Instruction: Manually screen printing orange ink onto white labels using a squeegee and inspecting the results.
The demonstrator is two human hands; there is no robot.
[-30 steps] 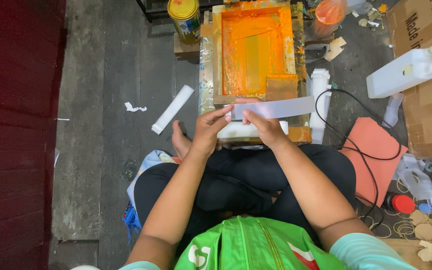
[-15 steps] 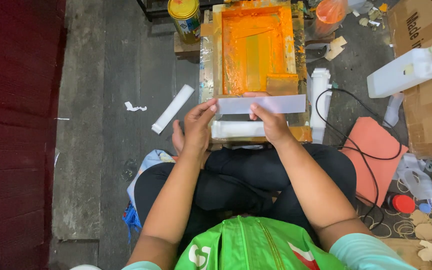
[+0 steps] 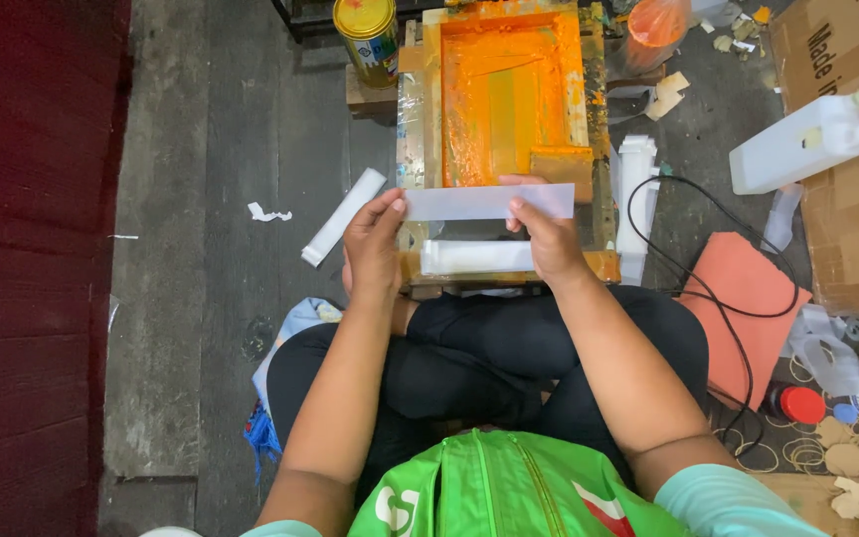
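The person sits cross-legged on the floor and holds a long white strip (image 3: 489, 202) flat between both hands. The left hand (image 3: 375, 249) pinches the strip's left end, and the right hand (image 3: 549, 239) pinches its right end. Both hands are closed on the strip, with the thumbs on top. The strip hangs just over the near edge of a wooden printing frame (image 3: 509, 99) full of orange ink, right in front of the hands. Just under the hands, a stack of white strips (image 3: 477, 257) lies on the frame's near edge. Another white strip (image 3: 343, 217) lies on the floor to the left of the left hand. A yellow tin (image 3: 368, 35) stands far ahead on the left. A white jug (image 3: 802, 147) and a black cable (image 3: 718, 298) are off to the right. It looks like the strip is being lined up at the frame. It has to stay straight and flat.
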